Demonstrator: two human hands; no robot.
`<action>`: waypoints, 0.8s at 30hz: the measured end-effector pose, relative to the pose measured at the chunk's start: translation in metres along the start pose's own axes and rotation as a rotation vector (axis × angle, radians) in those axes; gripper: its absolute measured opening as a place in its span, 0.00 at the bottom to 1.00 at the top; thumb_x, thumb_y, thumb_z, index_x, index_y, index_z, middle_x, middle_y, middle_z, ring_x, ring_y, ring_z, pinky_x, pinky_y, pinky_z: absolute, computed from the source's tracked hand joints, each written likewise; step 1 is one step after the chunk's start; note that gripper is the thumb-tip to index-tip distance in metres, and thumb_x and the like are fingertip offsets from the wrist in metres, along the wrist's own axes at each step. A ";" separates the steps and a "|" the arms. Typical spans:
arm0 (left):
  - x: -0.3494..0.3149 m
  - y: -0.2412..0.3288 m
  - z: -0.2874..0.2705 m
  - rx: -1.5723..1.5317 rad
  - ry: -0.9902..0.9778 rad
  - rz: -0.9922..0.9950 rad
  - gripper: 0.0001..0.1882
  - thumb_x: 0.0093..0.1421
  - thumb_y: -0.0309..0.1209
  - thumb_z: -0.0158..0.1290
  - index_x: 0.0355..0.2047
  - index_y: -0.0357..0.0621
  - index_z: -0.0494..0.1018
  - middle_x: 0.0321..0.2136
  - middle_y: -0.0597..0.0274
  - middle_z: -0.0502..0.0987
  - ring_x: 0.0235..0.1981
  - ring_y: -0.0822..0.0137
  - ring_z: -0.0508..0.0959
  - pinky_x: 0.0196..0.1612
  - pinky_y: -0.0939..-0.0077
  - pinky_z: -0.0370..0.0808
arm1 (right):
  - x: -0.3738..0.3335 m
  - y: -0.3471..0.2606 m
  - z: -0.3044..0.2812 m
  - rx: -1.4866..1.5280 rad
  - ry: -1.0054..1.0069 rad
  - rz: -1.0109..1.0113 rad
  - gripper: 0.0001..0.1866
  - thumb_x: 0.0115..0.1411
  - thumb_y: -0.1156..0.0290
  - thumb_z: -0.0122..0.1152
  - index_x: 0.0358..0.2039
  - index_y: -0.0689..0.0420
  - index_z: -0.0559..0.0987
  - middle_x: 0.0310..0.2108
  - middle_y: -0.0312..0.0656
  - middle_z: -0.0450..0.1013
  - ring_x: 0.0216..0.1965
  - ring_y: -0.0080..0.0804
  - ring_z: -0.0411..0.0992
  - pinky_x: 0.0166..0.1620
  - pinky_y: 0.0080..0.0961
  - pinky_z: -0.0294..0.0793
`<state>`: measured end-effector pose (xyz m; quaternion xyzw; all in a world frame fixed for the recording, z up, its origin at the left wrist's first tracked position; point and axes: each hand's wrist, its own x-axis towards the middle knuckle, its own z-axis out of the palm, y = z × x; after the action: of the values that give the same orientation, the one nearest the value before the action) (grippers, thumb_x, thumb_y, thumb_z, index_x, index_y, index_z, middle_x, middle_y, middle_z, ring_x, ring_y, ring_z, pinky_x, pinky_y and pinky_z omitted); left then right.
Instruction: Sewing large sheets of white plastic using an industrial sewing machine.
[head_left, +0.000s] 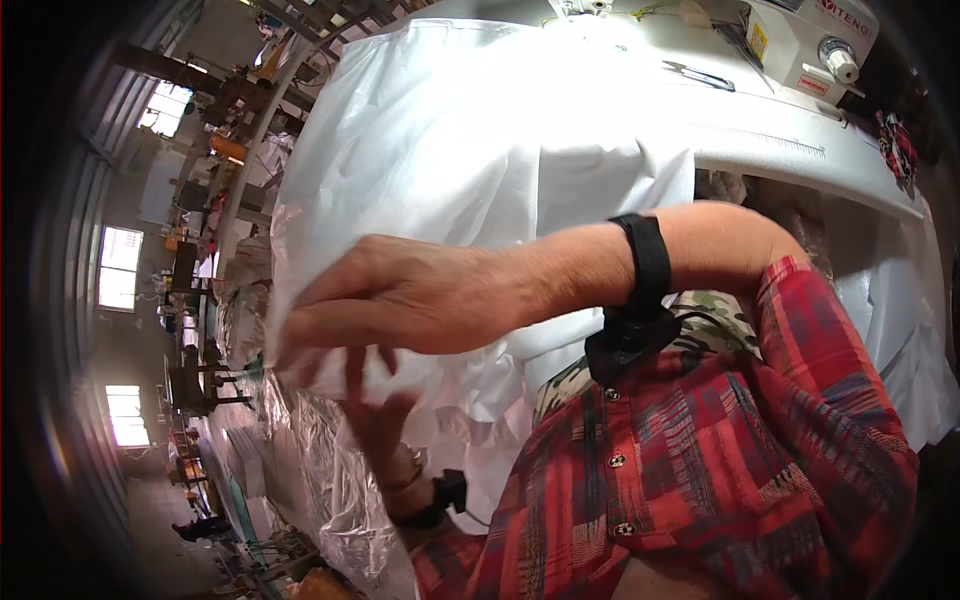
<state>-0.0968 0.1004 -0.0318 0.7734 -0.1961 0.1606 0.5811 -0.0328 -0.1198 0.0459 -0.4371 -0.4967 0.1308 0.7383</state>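
A large white sheet (430, 130), thin and creased, is spread over the table and hangs down its near side. My right arm reaches across to the left, and my right hand (400, 295) is over the sheet's left part. Its fingers bend downward at the sheet's left edge, smeared by motion; whether they grip the sheet cannot be told. Lower down, partly behind it, my left hand (378, 415) points up with thumb and fingers apart. Nothing shows between those fingers, though the right hand hides some of them. Both wrists wear black bands.
A white sewing machine (815, 50) stands at the far right of the white table (850, 165). Thread snips (698, 75) lie near it, and a checked cloth scrap (897, 150) hangs by the table's edge. Crumpled clear plastic (335, 500) lies at the lower left.
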 end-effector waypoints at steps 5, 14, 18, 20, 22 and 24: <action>0.047 -0.053 0.036 0.604 0.340 0.137 0.25 0.59 0.35 0.60 0.51 0.31 0.70 0.46 0.49 0.75 0.46 0.57 0.75 0.50 0.65 0.71 | 0.035 -0.043 0.015 0.331 0.019 -0.076 0.20 0.70 0.59 0.44 0.49 0.64 0.72 0.49 0.52 0.73 0.37 0.42 0.80 0.35 0.30 0.82; 0.033 0.064 -0.104 0.640 1.024 0.245 0.24 0.64 0.36 0.49 0.56 0.32 0.67 0.50 0.46 0.75 0.44 0.53 0.78 0.49 0.66 0.76 | 0.007 -0.064 -0.036 0.584 0.101 -0.322 0.15 0.69 0.64 0.48 0.43 0.64 0.72 0.36 0.49 0.76 0.30 0.38 0.77 0.40 0.32 0.78; -0.039 0.106 -0.144 0.996 0.742 0.537 0.26 0.70 0.44 0.37 0.53 0.33 0.68 0.48 0.55 0.74 0.50 0.55 0.74 0.56 0.62 0.69 | -0.055 -0.022 -0.024 0.304 0.080 0.020 0.19 0.67 0.59 0.52 0.28 0.62 0.75 0.26 0.40 0.74 0.24 0.23 0.73 0.32 0.24 0.74; -0.073 0.098 -0.159 0.465 0.281 0.213 0.24 0.69 0.41 0.37 0.51 0.32 0.69 0.48 0.52 0.74 0.48 0.57 0.75 0.52 0.60 0.72 | -0.087 0.001 -0.023 0.285 0.098 0.260 0.17 0.67 0.63 0.54 0.24 0.61 0.74 0.20 0.38 0.71 0.21 0.23 0.72 0.29 0.23 0.73; -0.100 0.063 -0.171 0.567 -0.161 -0.115 0.20 0.63 0.38 0.43 0.46 0.33 0.72 0.43 0.52 0.75 0.44 0.55 0.76 0.50 0.60 0.73 | -0.127 0.019 -0.028 0.212 0.167 0.459 0.16 0.66 0.65 0.54 0.26 0.63 0.76 0.20 0.40 0.74 0.24 0.26 0.76 0.31 0.25 0.76; -0.136 -0.004 -0.150 1.100 -0.443 -0.565 0.16 0.53 0.35 0.55 0.38 0.36 0.76 0.35 0.50 0.78 0.39 0.50 0.78 0.47 0.58 0.74 | -0.169 0.027 -0.035 0.070 0.084 0.528 0.16 0.66 0.64 0.56 0.32 0.66 0.79 0.29 0.43 0.79 0.27 0.28 0.78 0.37 0.25 0.77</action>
<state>-0.2163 0.2613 -0.0587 0.9941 0.0105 -0.0845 0.0665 -0.0770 -0.2282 -0.0841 -0.5307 -0.3296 0.3175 0.7133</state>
